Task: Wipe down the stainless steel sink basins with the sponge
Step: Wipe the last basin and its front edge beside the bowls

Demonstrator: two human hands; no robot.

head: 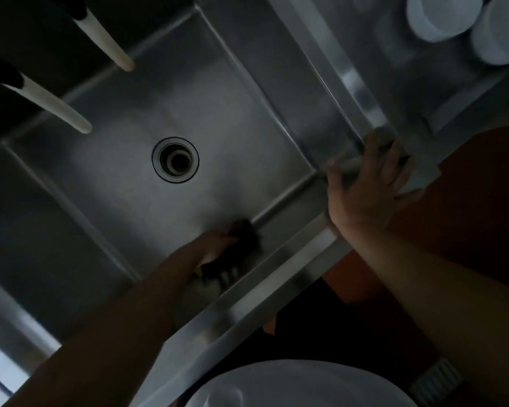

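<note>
Left hand (215,248) had its fingers clamped on the dark sponge (244,233), pressed into the near edge of the sink basin (130,177), probably scrubbing that seam. Right hand (368,183) curled over the front-right corner rim (303,257), seemingly for balance.

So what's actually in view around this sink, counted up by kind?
Hands: 2, left hand and right hand
Sponge: 1
Drain: 1
Faucet spouts: 2
White round containers: 2
Total: 8
</note>
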